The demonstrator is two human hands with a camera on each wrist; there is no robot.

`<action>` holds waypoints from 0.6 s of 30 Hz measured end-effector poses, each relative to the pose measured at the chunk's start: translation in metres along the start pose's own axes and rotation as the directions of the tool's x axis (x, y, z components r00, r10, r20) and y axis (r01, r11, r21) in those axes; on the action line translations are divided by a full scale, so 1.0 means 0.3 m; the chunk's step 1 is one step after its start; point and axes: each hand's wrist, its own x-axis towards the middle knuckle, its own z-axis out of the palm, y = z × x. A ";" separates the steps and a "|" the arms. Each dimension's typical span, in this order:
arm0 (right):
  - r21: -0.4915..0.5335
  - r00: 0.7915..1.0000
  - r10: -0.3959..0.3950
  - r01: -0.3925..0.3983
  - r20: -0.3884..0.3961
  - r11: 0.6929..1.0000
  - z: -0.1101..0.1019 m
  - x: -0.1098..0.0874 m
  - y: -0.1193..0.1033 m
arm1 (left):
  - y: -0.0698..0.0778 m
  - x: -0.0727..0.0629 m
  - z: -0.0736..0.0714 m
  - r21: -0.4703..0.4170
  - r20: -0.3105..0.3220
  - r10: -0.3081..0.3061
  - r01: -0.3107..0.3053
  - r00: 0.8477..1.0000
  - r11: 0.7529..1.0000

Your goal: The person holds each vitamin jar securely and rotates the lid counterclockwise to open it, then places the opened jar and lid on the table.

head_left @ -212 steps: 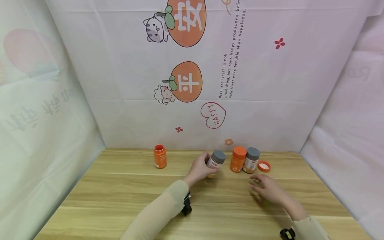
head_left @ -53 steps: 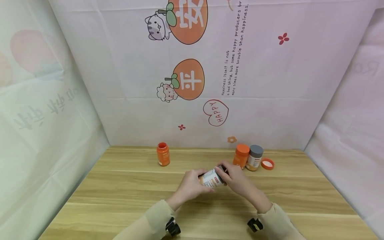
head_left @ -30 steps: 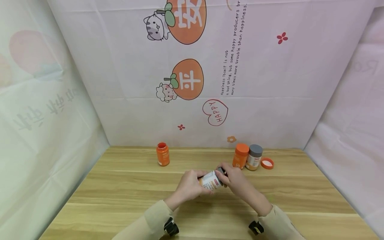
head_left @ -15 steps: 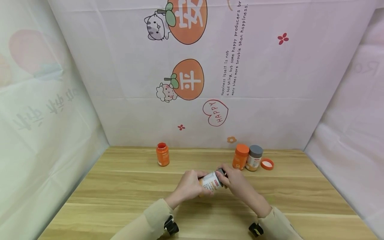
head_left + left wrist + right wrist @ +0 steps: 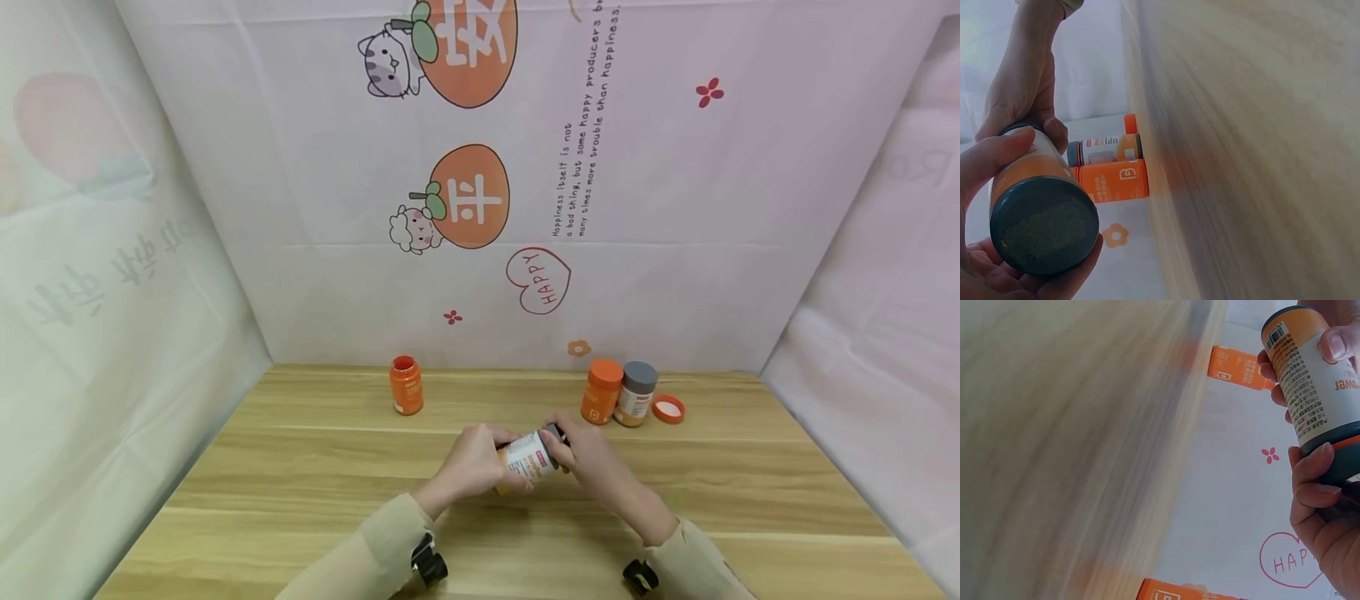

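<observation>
My left hand [image 5: 471, 462] grips the body of a white and orange supplement bottle [image 5: 527, 457], which is tilted above the table. Curled fingers of my right hand [image 5: 596, 458] hold its dark grey lid [image 5: 1340, 464], which sits on the bottle. A thin orange band shows by the lid in the right wrist view. The bottle's dark base [image 5: 1044, 228] faces the left wrist camera. At the back left stands an uncapped orange bottle [image 5: 407, 387]. To the right are a capped orange bottle [image 5: 601, 392], a second grey-lidded bottle [image 5: 636, 393] and a loose orange lid [image 5: 668, 409].
The wood-grain table [image 5: 300, 500] runs back to a printed white cloth wall [image 5: 337, 317]. More white cloth hangs at the left and right sides. The capped pair stands close together behind my right hand.
Since the oldest frame, the held bottle has come nearer and tilted, and my right hand has moved from the table onto its lid. Over the last second both hands have barely shifted.
</observation>
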 end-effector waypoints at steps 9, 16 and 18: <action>0.006 1.000 -0.006 0.006 0.000 1.000 0.010 -0.003 0.014 | -0.007 0.008 -0.002 0.001 0.022 -0.012 0.012 1.000 1.000; -0.013 1.000 -0.012 0.012 -0.011 1.000 0.018 -0.003 0.019 | -0.016 0.012 -0.001 -0.019 0.033 -0.021 0.022 0.999 1.000; -0.014 1.000 -0.012 0.012 -0.013 1.000 0.018 -0.003 0.018 | -0.016 0.013 -0.002 -0.018 0.036 -0.025 0.025 0.999 1.000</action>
